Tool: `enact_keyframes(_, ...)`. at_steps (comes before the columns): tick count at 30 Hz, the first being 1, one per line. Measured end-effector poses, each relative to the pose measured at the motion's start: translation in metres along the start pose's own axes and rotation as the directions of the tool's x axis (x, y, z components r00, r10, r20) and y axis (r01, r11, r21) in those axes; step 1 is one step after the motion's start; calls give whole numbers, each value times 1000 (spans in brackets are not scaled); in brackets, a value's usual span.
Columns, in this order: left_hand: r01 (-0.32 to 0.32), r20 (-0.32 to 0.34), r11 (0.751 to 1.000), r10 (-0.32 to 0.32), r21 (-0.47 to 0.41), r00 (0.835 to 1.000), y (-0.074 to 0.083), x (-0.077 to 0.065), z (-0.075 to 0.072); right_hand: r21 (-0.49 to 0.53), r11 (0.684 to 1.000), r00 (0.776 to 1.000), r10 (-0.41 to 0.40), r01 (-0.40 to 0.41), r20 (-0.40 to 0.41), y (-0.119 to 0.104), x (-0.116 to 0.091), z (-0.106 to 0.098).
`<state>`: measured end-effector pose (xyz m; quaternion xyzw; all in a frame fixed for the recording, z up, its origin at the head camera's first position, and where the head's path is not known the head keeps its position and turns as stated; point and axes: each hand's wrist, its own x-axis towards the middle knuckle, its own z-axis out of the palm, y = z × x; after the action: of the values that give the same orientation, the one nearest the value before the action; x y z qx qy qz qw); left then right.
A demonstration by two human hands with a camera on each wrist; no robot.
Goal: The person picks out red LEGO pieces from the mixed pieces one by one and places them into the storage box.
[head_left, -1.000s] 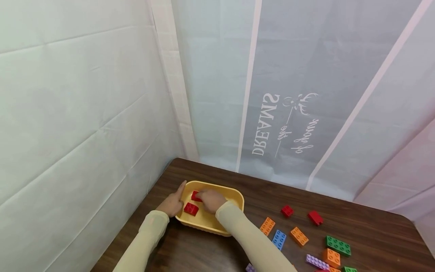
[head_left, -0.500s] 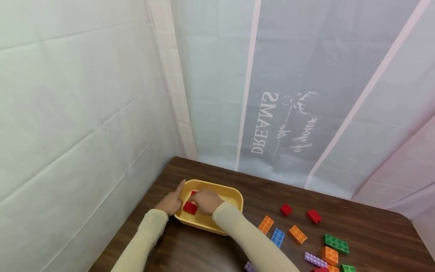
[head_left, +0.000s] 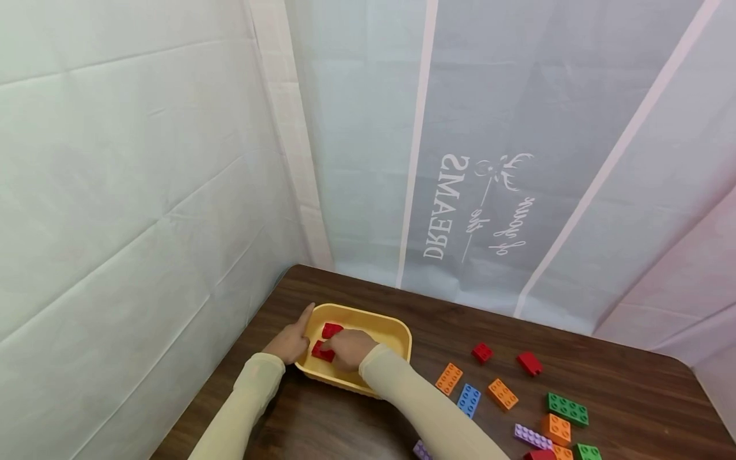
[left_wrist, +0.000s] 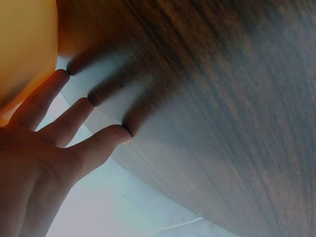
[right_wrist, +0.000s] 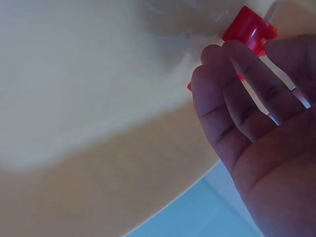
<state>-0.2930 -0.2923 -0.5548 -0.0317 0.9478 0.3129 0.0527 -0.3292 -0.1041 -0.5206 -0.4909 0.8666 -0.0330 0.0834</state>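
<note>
Now right fingers (right_wrist: 265, 82), loosely extended, have shifted onto the nearer red brick (head_left: 319, 351), the left fingers (left_wrist: 70, 120) spread.

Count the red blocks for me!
5: the back block and front block in the yellow tray; a small block and a larger block on the table; a cut-off block at the picture's bottom edge. The right hand may hide more.

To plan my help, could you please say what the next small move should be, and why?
Probably the right hand should lift away from the near brick: it already lies in the tray with the far brick, while other red bricks lie outside.
</note>
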Motion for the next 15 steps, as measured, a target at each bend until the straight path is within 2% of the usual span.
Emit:
enact_keyframes(9,-4,12,1000,4,1,1000,6,2,-2,11,999,999,31,-31,9,6,-6,-7)
enact_keyframes(15,7,6,1000,-7,8,1000,1,0,-2,50,999,998,-10,13,-57,11,-7,-18)
